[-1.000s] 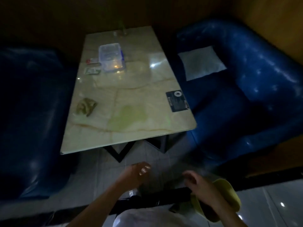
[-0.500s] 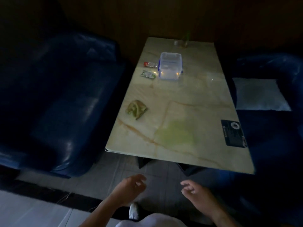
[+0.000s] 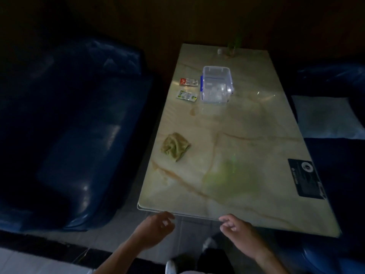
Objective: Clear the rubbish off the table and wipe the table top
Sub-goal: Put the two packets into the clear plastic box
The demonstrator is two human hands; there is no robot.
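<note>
A pale marble table [image 3: 246, 125] stretches away from me in dim light. On its left side lies a crumpled olive cloth [image 3: 175, 146]. Farther back lie a red wrapper [image 3: 188, 82] and a green wrapper [image 3: 186, 95], beside a clear plastic box [image 3: 216, 85] with blue clips. A greenish smear [image 3: 227, 177] marks the near part of the top. My left hand [image 3: 153, 229] and my right hand [image 3: 238, 233] hover at the table's near edge, both empty, with fingers loosely curled and apart.
A dark blue sofa [image 3: 75, 135] stands to the left and another [image 3: 335, 155] to the right, with a pale cushion [image 3: 324, 117] on it. A black card [image 3: 306, 177] lies at the table's right edge. A small plant [image 3: 231, 49] stands at the far end.
The view has swung to the left and drawn closer to the table. Both hands have risen to the table's near edge. The yellow-green thing by my right hand is out of view.
</note>
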